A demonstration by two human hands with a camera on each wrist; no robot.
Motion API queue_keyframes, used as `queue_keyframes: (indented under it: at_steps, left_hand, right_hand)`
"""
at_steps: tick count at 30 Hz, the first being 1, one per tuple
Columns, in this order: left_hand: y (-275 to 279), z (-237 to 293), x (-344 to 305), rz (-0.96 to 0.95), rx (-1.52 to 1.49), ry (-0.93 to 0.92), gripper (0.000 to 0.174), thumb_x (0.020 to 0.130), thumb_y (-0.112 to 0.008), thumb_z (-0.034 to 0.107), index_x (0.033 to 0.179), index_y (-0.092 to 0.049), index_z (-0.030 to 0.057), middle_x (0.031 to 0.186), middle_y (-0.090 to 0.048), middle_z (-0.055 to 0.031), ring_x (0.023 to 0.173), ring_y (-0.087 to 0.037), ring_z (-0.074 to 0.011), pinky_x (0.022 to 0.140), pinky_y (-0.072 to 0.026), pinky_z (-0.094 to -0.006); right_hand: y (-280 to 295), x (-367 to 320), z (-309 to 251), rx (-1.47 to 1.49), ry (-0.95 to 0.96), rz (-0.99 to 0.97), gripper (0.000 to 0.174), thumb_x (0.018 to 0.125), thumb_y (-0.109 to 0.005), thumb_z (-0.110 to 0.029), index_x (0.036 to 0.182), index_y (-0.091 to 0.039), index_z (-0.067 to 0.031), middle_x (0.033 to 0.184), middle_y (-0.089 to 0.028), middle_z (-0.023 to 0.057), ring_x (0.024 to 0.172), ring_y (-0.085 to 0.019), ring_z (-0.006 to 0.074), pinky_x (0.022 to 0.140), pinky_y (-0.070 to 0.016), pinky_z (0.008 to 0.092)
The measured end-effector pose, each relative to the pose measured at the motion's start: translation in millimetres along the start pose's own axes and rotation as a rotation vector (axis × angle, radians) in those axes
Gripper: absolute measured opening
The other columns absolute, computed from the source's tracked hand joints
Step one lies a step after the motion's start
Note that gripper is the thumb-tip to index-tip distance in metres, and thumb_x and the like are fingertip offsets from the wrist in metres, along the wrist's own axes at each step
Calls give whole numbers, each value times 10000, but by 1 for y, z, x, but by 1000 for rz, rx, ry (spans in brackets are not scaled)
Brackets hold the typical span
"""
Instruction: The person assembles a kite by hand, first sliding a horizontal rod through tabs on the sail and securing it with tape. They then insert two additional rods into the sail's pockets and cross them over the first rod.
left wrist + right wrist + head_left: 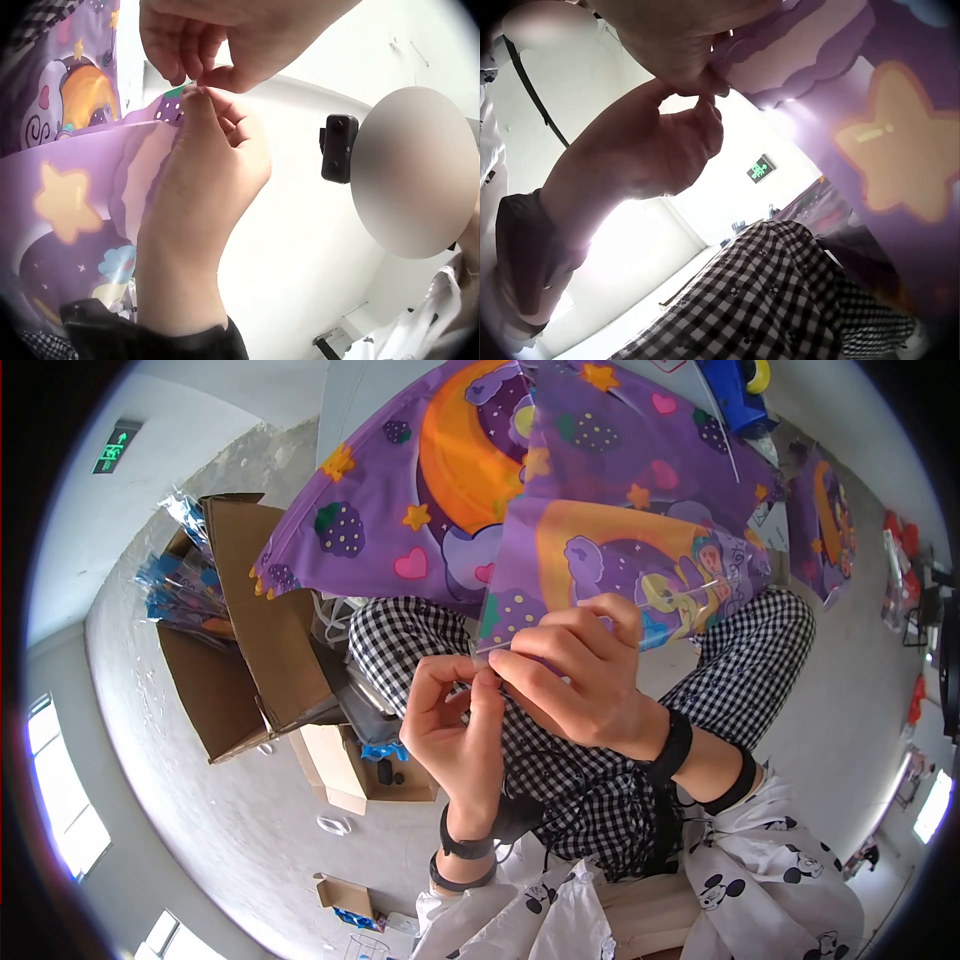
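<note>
In the head view a purple plastic packet (610,565), printed with a crescent moon, stars and a cartoon figure, tilts above the lap. My left hand (455,725) pinches its near-left corner between thumb and index finger. Right beside it, my right hand (585,670) pinches the same edge, the fingertips of both hands nearly meeting. The left wrist view has the left hand (202,172) below the right hand (240,37) at that corner. Behind the packet spreads a larger purple sheet (370,525) with moon, heart and strawberry prints, its lower edge near the knees.
A tall open cardboard box (285,620) with shiny packets (180,585) stands at the left. Smaller open boxes (330,770) sit on the floor nearby. A blue tape dispenser (735,400) is at the far right of the table, and another purple printed piece (825,525) hangs beyond it.
</note>
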State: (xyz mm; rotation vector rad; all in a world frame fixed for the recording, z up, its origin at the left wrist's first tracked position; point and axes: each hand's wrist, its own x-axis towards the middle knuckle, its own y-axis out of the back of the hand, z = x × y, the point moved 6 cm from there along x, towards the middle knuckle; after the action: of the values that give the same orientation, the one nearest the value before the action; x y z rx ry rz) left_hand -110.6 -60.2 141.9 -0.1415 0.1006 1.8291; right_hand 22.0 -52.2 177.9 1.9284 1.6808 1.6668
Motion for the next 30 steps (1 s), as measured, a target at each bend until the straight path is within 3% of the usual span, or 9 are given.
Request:
queue_keyframes:
  at_steps: [6,12,15,19,23,26,27,28,30]
  left_hand:
    - [3,5,1,-9,89,94,24,889,-605,4,870,-606,-11,728,-595,3,559,-473,-22,501,-351,-155]
    - [5,1,5,-172,-101,341,26,879,-607,3,856,-607,-9,739,-586,5,602,-499,-24,506,-373,-169]
    - [3,5,4,-207,-73,341,45,881,-571,-1,865,-612,-14,738,-595,-10,583,-519,-45,510,-408,-190]
    - [15,4,10,-42,-228,227,97,883,-510,-6,881,-604,-28,733,-597,-50,578,-546,-97,513,-449,-222]
    - [28,-20,27,23,-536,271,256,962,-480,91,708,-452,75,607,-404,-20,522,-374,-122,511,-372,-266]
    - [27,-53,38,-5,-530,233,331,1011,-484,158,691,-441,89,627,-413,-16,575,-398,-123,596,-426,-266]
    - [18,-53,41,15,-445,221,255,1031,-487,215,834,-534,60,732,-516,-31,677,-513,-138,721,-478,-286]
    - [11,-58,39,138,-415,337,274,1029,-492,246,1154,-546,7,946,-615,-69,846,-611,-180,822,-501,-312]
    - [-6,-64,41,-19,-687,625,485,1025,-497,277,1386,-390,-30,1153,-619,-116,966,-641,-217,866,-500,-314]
  right_hand:
    - [-5,0,0,-10,31,21,127,720,-694,-192,815,-642,-127,830,-598,-33,738,-585,134,883,-368,372]
    - [-7,1,1,-21,17,24,109,729,-687,-179,819,-647,-132,836,-608,-36,746,-590,137,872,-370,373]
    - [-6,3,11,-19,1,16,107,736,-689,-148,834,-654,-129,848,-617,-38,753,-590,142,862,-373,376]
    - [-6,5,16,30,-21,7,136,729,-701,-119,855,-649,-122,840,-613,-35,755,-588,150,852,-383,385]
    - [-20,4,19,69,-73,-4,150,734,-691,-112,869,-626,-115,836,-586,-16,787,-582,163,854,-396,394]
    - [-38,2,18,73,-91,-33,138,750,-652,-111,877,-600,-102,828,-548,9,819,-567,186,857,-407,394]
    - [-42,1,16,105,-106,-58,133,755,-630,-114,881,-594,-91,835,-540,27,827,-565,201,863,-411,390]
    - [-45,-3,15,136,-102,-87,176,743,-663,-114,910,-606,-96,873,-560,23,851,-579,196,881,-403,396]
    - [-54,-13,16,205,-94,-142,266,720,-728,-114,967,-630,-104,950,-600,15,900,-607,187,919,-385,409]
